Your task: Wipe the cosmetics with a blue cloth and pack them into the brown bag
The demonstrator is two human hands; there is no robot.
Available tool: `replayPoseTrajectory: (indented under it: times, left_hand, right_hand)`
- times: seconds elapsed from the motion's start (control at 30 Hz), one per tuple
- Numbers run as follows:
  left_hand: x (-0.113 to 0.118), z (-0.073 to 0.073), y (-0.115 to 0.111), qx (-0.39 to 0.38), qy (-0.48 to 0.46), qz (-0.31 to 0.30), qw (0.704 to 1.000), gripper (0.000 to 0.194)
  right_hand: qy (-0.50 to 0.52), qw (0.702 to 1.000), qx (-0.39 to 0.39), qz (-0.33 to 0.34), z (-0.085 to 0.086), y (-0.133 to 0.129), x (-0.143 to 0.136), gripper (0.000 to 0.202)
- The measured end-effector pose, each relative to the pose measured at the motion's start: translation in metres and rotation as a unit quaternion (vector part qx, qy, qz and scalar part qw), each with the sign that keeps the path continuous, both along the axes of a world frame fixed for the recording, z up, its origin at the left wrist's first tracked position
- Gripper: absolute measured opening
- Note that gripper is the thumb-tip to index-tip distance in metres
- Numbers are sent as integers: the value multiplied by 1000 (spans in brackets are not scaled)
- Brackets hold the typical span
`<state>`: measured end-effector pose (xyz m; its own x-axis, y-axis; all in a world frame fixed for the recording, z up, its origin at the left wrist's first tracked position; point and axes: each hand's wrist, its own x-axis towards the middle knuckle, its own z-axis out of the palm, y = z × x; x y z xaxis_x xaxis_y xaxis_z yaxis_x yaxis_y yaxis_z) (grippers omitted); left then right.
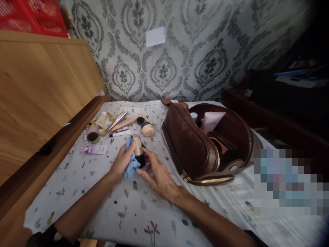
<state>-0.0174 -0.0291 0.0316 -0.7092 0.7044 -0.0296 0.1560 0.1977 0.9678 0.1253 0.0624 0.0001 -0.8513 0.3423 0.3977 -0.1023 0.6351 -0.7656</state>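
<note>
Tilting between both hands, a clear, beige-filled bottle with a black end [138,146] is sitting left of the open brown leather bag [189,144]. The left hand [121,162] is pinching it through light-blue cloth [131,166]; the right hand [162,176] is gripping its black end between thumb and curved fingers. White printed fabric [97,206] is lying beneath the bag, grey patterned wallpaper [164,70] rising behind.

The left black sleeve [47,237] has pale spots.
</note>
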Motion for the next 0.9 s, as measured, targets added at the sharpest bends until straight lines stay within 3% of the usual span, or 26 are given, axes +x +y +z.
replayPoseTrajectory:
  times: [0.1, 0.2, 0.4, 0.5, 0.6, 0.9]
  left_hand:
    - [6, -7, 4, 20, -32, -9, 999, 58]
    - [6, -9, 3, 21, -2, -30, 999, 57]
    - [-5, -4, -2, 67, 99, -17, 993, 39]
    - [-13, -2, -3, 37, 170, -45, 984, 31]
    - [-22, -3, -2, -19, 248, -56, 967, 38]
    - [-46, -15, -2, -45, 289, -85, 952, 49]
  right_hand:
    - [-22, 991, -129, 10, -8, -2, -6, 68]
    - [-13, 981, -193, 29, -13, 2, -11, 69]
    - [-45, 986, -159, 13, -10, 4, -12, 65]
    - [-50, 991, -122, -10, -5, 1, -10, 55]
    - [-52, 993, -107, -25, -1, -1, -7, 47]
    - [-7, 974, -204, -101, -9, 7, -14, 49]
